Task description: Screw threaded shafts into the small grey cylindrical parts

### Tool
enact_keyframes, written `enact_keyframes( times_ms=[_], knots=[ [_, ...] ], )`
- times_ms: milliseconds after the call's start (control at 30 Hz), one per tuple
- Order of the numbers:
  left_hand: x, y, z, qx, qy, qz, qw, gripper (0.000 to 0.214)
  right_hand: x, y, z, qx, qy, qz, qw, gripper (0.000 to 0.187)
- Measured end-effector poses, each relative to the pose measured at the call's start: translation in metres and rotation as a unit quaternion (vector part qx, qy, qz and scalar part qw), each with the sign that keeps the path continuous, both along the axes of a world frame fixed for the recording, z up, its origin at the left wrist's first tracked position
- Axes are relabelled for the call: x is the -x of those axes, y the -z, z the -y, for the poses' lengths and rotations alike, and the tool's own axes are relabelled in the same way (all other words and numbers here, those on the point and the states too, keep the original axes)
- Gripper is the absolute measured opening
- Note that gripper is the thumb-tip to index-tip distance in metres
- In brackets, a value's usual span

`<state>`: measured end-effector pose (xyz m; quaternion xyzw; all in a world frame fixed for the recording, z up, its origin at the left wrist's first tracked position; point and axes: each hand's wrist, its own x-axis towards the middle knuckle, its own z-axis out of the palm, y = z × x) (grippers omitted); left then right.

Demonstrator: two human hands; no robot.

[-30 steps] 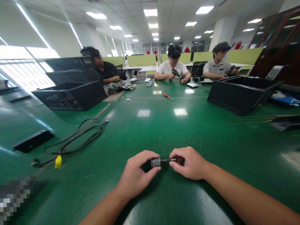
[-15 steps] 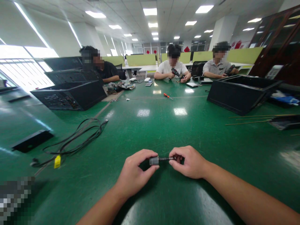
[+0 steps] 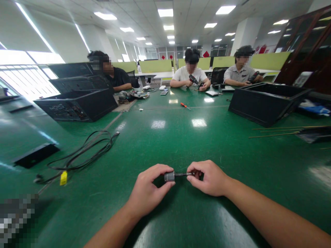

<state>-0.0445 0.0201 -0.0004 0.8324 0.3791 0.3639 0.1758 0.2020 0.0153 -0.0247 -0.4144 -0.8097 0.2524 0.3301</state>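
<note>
Just above the green tabletop, my left hand (image 3: 148,187) pinches a small grey block-like piece (image 3: 169,177) between thumb and fingers. A thin dark stem or short cable (image 3: 180,174) runs level from it to the right. My right hand (image 3: 207,178) is closed on the far end of that stem, with its fingertips curled and thumb below. What the right fingers cover is mostly hidden, and the exact kind of the piece is too small to tell.
On the left lie a coiled black cable (image 3: 90,151) with a yellow tag (image 3: 63,178) and a black bracket (image 3: 36,155). Black computer cases (image 3: 77,105) (image 3: 269,103) stand on both sides. An orange screwdriver (image 3: 184,105) lies ahead. Three people sit across the table, two holding power drills (image 3: 193,79).
My left hand and the grey piece have shifted very slightly left. My right hand keeps its grip almost in place.
</note>
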Motion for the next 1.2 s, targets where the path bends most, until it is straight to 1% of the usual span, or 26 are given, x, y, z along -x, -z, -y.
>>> enact_keyframes(
  times_ms=[333,600,1200],
  knots=[
    [0.0014,0.0025,-0.0026,-0.002,-0.001,0.0,1.0,0.025,-0.002,-0.0007,-0.0003,0.001,0.002,-0.007,1.0,0.006],
    [0.0024,0.0003,-0.0017,-0.003,-0.008,0.0,1.0,0.024,-0.0021,0.0001,-0.0005,0.004,0.008,-0.01,1.0,0.006],
    [0.0053,0.0016,-0.003,-0.003,-0.009,-0.002,1.0,0.027,-0.0035,0.0022,-0.0025,0.008,0.01,-0.017,1.0,0.006]
  ],
)
